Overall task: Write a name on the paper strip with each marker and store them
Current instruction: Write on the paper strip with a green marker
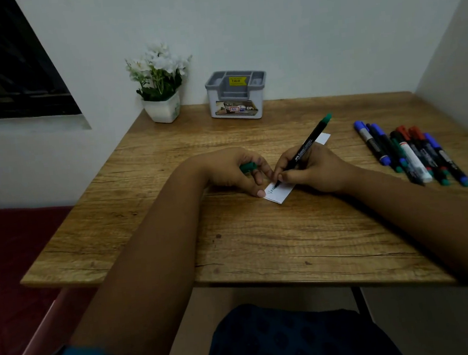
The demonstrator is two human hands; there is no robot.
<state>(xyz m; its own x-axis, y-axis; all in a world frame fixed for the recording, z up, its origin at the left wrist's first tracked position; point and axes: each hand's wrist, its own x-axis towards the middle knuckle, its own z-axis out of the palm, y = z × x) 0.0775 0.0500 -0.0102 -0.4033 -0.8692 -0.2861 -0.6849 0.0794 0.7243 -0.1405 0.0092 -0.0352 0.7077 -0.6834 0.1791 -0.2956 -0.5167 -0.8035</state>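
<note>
The right hand [309, 170] grips a black marker with a green end [306, 149], and its tip touches the white paper strip [281, 192] on the wooden table [261, 240]. The left hand [235, 171] holds the green cap [247, 167] in curled fingers, and one fingertip presses the strip's near end. More markers [410, 151] lie together to the right. A grey organizer [236, 94] stands at the back, beside a white flower pot [163, 107].
</note>
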